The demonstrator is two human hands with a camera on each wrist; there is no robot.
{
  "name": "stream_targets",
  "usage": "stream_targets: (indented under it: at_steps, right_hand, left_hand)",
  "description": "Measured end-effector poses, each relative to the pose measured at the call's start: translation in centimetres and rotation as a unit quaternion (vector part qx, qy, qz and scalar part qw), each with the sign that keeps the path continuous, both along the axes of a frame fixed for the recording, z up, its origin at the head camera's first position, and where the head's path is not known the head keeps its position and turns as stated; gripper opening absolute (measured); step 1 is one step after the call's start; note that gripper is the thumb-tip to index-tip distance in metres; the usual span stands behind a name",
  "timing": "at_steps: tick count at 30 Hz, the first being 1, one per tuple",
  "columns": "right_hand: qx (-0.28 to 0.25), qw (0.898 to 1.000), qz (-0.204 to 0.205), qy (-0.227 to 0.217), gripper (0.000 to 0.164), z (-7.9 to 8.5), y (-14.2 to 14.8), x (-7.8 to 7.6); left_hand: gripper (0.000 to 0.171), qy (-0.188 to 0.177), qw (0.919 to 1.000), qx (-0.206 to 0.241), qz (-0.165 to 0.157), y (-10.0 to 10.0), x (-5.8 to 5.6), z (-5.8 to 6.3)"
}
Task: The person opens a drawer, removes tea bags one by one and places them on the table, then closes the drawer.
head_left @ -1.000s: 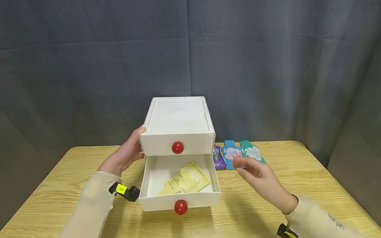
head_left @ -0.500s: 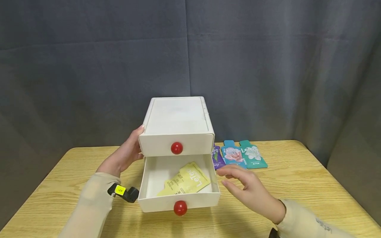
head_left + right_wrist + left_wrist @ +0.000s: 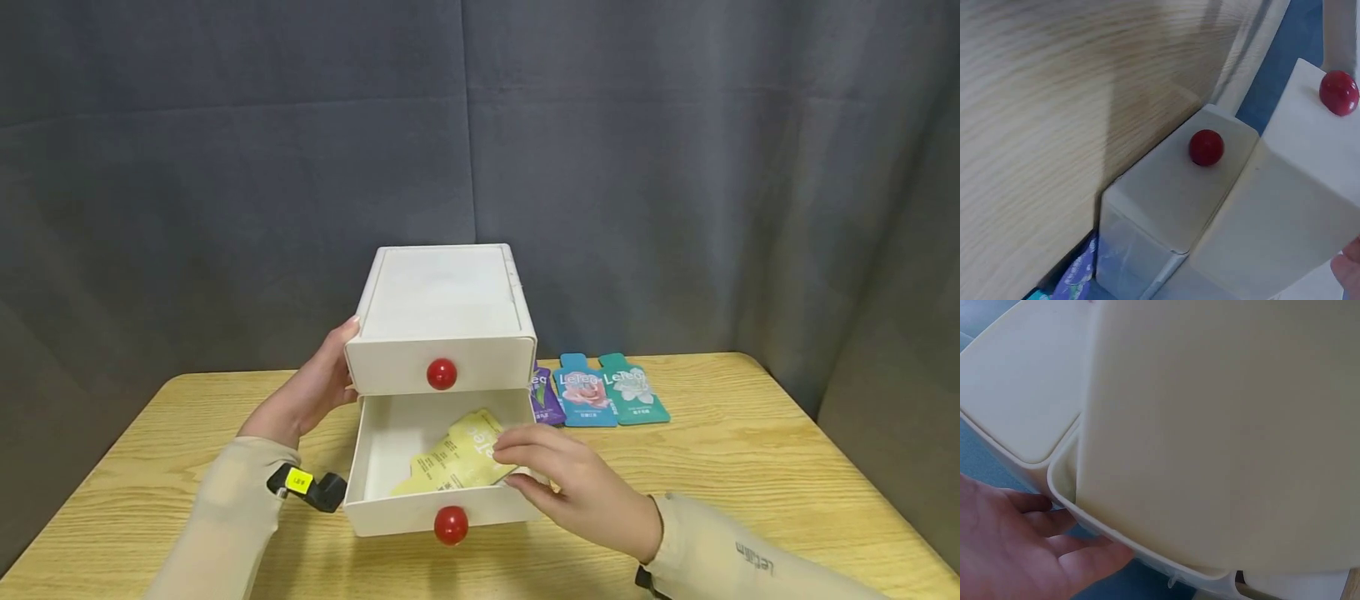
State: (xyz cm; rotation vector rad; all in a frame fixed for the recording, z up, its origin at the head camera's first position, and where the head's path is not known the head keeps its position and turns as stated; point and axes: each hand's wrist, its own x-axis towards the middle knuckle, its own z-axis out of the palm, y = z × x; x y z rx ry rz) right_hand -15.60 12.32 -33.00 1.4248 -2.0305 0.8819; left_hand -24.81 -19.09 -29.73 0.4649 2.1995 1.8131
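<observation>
A white drawer unit [image 3: 442, 292] with red ball knobs stands on the table; its top drawer [image 3: 397, 367] is closed and the drawer below it [image 3: 405, 510] is pulled out. A flat yellow packet [image 3: 450, 458] printed "LeTea" lies in the pulled-out drawer. My left hand [image 3: 311, 392] rests against the unit's left side near the front, its fingers [image 3: 1094, 559] along the wall. Over the pulled-out drawer's right wall reaches my right hand [image 3: 581, 487], fingers and thumb apart at the yellow packet's right end, which they partly cover.
Purple [image 3: 547, 400], blue [image 3: 588, 396] and green [image 3: 633, 392] packets lie on the wooden table [image 3: 712, 425], right of the unit. The right wrist view shows another closed drawer [image 3: 1166, 187] beneath the pulled-out one. A grey curtain [image 3: 600, 167] hangs behind.
My right hand has moved left and down from near the blue and green packets to the yellow packet in the drawer. The left hand keeps its place on the unit.
</observation>
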Motion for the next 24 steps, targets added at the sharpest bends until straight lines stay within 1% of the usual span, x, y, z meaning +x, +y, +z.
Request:
stream_targets:
  at_steps: [1,2,4,5,10,13,17,19,24]
  right_hand:
    - [0.011,1.0,0.002,0.001,0.015,0.1,-0.2,0.0]
    - [0.023,1.0,0.003,-0.003,0.019,0.3,-0.3,0.0]
    - [0.05,0.999,0.008,-0.019,0.028,0.7,-0.7,-0.1]
    - [0.064,0.998,0.01,-0.026,0.029,0.9,-0.9,-0.2]
    - [0.116,0.989,0.028,-0.09,0.022,1.6,-2.3,-0.8]
    - [0.138,0.977,0.026,-0.158,0.02,2.0,-3.1,-1.5]
    - [0.17,0.956,0.017,-0.238,0.022,2.3,-3.8,-2.6]
    - [0.189,0.947,0.017,-0.258,0.025,2.4,-4.0,-3.0]
    - [0.248,0.935,0.015,-0.253,0.028,2.5,-4.4,-3.9]
  left_hand:
    - [0.079,0.0,1.0,0.001,0.0,0.0,0.0,0.0]
    - [0.079,0.0,1.0,0.002,0.0,0.0,0.1,0.0]
    - [0.079,0.0,1.0,0.002,0.001,0.0,0.1,0.1]
    - [0.079,-0.001,1.0,0.002,0.002,0.0,0.1,0.1]
    - [0.077,-0.002,1.0,-0.001,0.004,0.0,0.1,0.0]
    - [0.078,-0.002,1.0,0.002,0.003,0.0,0.0,0.0]
    - [0.079,-0.001,1.0,0.004,0.003,0.0,0.0,0.0]
    - [0.079,-0.002,1.0,0.004,0.004,0.0,0.1,0.0]
    - [0.079,-0.001,1.0,0.003,0.003,0.0,0.1,0.0]
